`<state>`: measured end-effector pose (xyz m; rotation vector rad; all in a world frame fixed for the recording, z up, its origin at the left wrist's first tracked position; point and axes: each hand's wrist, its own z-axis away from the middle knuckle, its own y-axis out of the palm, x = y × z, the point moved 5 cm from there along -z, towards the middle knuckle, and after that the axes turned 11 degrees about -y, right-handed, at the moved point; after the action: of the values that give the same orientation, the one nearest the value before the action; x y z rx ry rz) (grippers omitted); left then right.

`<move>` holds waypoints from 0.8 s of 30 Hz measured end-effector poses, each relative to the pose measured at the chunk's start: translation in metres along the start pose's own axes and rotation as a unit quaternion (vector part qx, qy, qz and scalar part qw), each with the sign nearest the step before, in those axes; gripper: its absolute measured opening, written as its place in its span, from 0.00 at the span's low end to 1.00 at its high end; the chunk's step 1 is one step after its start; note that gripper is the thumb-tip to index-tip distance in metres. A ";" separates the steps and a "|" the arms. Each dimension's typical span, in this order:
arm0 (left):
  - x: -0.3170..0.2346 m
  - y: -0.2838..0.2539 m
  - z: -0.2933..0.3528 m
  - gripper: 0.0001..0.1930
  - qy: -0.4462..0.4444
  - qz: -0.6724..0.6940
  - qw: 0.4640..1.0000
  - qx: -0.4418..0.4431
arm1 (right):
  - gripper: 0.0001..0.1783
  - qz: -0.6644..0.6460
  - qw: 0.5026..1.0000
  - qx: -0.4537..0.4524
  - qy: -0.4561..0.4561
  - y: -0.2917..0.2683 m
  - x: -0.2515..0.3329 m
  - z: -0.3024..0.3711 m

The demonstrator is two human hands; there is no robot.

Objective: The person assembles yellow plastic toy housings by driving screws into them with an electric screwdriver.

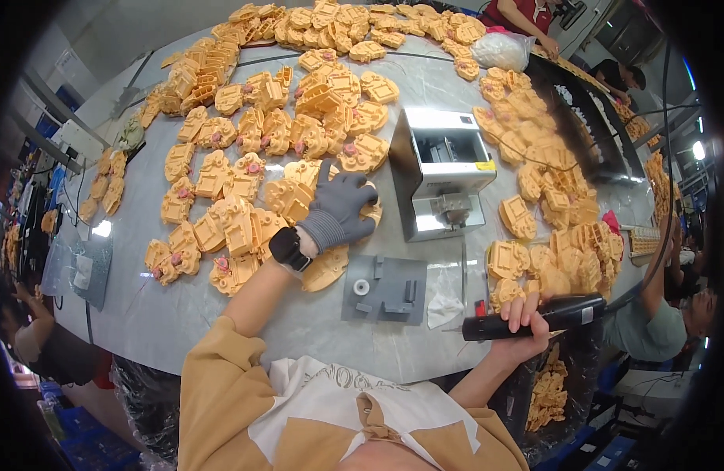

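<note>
My left hand [341, 210], in a grey knitted glove with a black watch at the wrist, reaches over the orange-yellow plastic housings. Its fingers curve around one housing [375, 210], which shows between thumb and fingers; the palm side is hidden. In my right hand [527, 326], bare, lies a black electric screwdriver [570, 312], held level with its thin bit pointing left. Between my hands sits a grey fixture plate [389, 286] with raised blocks and a white ring [361, 288]. Behind it stands a silver and black bench machine [440, 169] with an open front.
Rows of housings [277, 129] cover the grey table's left and back, many with small pinkish-red parts. More housings [566, 259] pile up at right. A white scrap [444, 310] lies beside the fixture. A black cable hangs at right; other people work around the table.
</note>
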<state>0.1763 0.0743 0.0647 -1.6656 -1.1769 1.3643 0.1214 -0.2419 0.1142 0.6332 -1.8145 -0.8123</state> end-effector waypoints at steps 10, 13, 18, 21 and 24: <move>0.039 -0.046 0.032 0.11 -0.024 -0.075 0.997 0.025 | 0.23 -0.004 0.998 0.047 0.052 -0.007 -0.025 -0.006; 0.014 -0.090 -0.002 0.09 0.032 0.096 0.992 -0.080 | 0.22 0.010 0.999 0.035 0.040 -0.013 -0.023 -0.014; 0.052 -0.092 -0.192 0.22 0.030 0.031 0.992 -0.118 | 0.21 0.032 0.999 0.028 0.028 -0.020 -0.034 -0.036; 0.114 -0.020 -0.320 0.32 -0.142 -0.059 0.988 0.014 | 0.22 0.037 0.998 -0.029 0.039 -0.025 -0.049 -0.045; 0.126 0.032 -0.372 0.34 -0.174 -0.177 0.968 0.041 | 0.22 0.051 0.998 -0.015 0.046 -0.040 -0.054 -0.052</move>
<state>0.5509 0.1955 0.0733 -1.1140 -1.5085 1.4835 0.1911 -0.2408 0.0658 0.5464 -1.7344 -0.7292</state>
